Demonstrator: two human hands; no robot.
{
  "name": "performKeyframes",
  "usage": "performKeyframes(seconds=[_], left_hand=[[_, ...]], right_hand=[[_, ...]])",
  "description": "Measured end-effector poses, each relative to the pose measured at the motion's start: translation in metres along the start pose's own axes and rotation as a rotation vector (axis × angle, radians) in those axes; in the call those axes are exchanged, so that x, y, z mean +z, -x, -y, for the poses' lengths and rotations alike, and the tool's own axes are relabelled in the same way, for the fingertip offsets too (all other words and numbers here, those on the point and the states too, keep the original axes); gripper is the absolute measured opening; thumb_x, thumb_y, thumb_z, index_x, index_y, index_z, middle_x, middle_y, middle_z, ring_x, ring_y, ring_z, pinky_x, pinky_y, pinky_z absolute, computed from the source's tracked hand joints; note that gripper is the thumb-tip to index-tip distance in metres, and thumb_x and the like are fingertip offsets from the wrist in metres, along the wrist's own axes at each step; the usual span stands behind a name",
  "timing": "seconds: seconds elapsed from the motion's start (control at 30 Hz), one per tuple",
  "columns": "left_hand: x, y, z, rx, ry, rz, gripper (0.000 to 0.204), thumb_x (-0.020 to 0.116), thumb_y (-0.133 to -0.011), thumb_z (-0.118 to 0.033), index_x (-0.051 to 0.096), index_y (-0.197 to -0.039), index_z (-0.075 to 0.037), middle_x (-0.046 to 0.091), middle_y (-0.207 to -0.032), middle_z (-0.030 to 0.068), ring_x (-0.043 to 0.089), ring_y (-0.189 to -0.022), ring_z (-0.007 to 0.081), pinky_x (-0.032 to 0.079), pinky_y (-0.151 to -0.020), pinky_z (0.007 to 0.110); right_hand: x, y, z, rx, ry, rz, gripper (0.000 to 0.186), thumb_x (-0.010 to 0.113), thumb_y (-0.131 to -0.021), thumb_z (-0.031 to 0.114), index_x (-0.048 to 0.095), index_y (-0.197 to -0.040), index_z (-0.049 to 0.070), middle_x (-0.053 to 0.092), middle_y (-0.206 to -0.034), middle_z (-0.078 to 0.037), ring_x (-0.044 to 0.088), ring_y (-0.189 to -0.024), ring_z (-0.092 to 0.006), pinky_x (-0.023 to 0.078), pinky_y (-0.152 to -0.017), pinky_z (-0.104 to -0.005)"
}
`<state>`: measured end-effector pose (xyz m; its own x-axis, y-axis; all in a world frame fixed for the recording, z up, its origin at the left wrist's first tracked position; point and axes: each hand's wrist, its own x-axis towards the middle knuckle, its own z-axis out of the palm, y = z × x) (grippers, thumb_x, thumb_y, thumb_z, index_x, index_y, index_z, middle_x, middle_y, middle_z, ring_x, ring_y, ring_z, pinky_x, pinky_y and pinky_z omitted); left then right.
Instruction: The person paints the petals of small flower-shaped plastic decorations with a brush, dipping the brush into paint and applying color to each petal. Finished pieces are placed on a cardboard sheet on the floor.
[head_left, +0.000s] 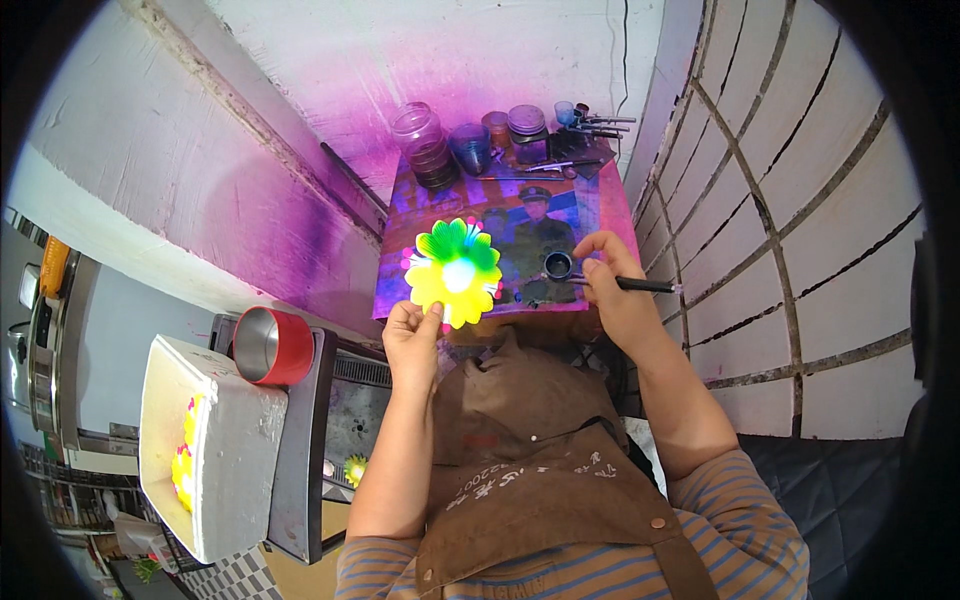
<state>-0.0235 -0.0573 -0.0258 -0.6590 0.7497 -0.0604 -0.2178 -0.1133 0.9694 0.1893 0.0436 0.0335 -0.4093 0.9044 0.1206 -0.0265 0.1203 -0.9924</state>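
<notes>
My left hand (413, 335) pinches the lower edge of a flower-shaped flat piece (455, 272), yellow with green upper petals and a pale centre, held over a paint-stained board (400, 245). My right hand (610, 285) grips a thin black airbrush (640, 285), its small cup (558, 264) pointing left toward the flower. Both hands hover above the board, which is covered by a printed picture stained purple and pink.
Several glass jars (430, 145) and small paint pots (527, 125) stand at the board's far edge, with spare airbrushes (600, 125) beside them. A red cup (272, 346) and a white foam box (215, 450) holding yellow flowers sit at my left. A tiled wall (800, 250) is at my right.
</notes>
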Motion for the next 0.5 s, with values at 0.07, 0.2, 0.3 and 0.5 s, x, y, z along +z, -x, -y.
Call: performKeyframes(seconds=[0.07,0.2,0.3,0.5], left_hand=[[-0.001,-0.001,0.001,-0.002,0.008,-0.009,0.011,0.057,-0.079,-0.001,0.048,-0.079,-0.006,0.055,-0.068,0.0007,0.05,-0.056,0.0054,0.042,-0.052,0.018],[-0.003,-0.004,0.004,0.0,0.024,-0.003,0.01,0.058,-0.079,-0.004,0.049,-0.079,-0.007,0.057,-0.07,0.0008,0.052,-0.058,0.0063,0.044,-0.052,0.019],[-0.005,-0.007,0.013,-0.022,0.051,-0.019,0.011,0.057,-0.079,-0.004,0.049,-0.085,-0.007,0.058,-0.075,0.0015,0.054,-0.062,0.0083,0.046,-0.053,0.02],[0.005,-0.015,0.027,-0.258,0.24,-0.104,0.034,0.054,-0.078,0.002,0.041,-0.108,-0.007,0.054,-0.095,0.0062,0.056,-0.08,0.0157,0.048,-0.064,0.026]], right_hand=[[0.002,0.002,0.0,0.003,-0.006,0.01,0.012,0.045,-0.082,0.014,0.048,-0.09,0.006,0.038,-0.057,0.004,0.034,-0.053,-0.0036,0.027,-0.049,-0.0217],[0.002,0.001,0.001,-0.022,-0.012,0.028,0.01,0.04,-0.082,0.01,0.045,-0.091,0.007,0.033,-0.058,0.006,0.031,-0.05,-0.0022,0.025,-0.045,-0.0179],[0.002,0.003,0.006,0.061,-0.095,0.043,0.013,0.047,-0.083,0.017,0.048,-0.088,0.005,0.039,-0.059,0.005,0.034,-0.055,-0.003,0.027,-0.05,-0.0207],[-0.001,-0.003,0.009,0.038,-0.005,0.028,0.022,0.053,-0.083,0.027,0.048,-0.088,0.006,0.047,-0.066,0.003,0.038,-0.058,-0.003,0.029,-0.052,-0.0193]])
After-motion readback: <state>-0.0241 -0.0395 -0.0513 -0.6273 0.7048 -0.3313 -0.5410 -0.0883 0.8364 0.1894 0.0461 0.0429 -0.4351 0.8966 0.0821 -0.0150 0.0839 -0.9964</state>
